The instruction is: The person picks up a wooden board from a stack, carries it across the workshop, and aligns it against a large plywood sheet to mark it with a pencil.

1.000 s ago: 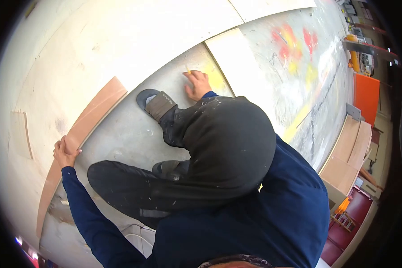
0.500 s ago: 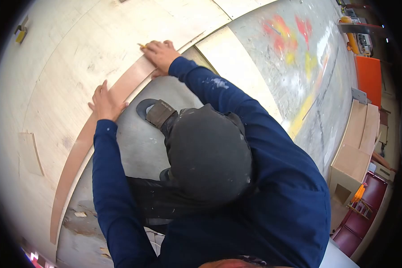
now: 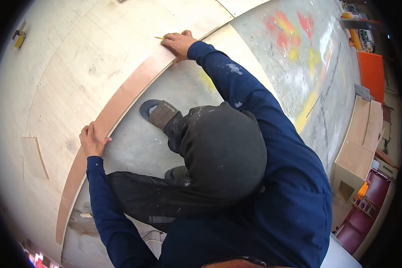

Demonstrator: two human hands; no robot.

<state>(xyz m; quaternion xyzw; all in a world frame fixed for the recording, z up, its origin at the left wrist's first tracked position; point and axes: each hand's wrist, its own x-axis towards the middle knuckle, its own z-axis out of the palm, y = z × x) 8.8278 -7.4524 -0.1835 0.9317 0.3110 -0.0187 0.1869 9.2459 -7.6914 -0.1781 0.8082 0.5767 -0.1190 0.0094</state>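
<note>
A long, thin curved strip of reddish-brown wood lies along the curved edge of a large pale plywood sheet. My left hand spans the strip near its middle, fingers at the outer side and thumb at the inner edge. Up at the strip's far end is my right hand, with a yellow pencil sticking out from its fingers. That hand also rests on the strip and the sheet's edge, its thumb partly hidden below.
A small plywood offcut and a yellow-and-black tool lie on the sheet. My knee and shoe are inside the curve, over the grey, paint-stained floor. Wooden boxes and an orange panel stand at right.
My left hand has slid down along the strip, toward the lower left. My right hand, still with the pencil, has moved up and right along the edge. The strip's position on the sheet looks little changed.
</note>
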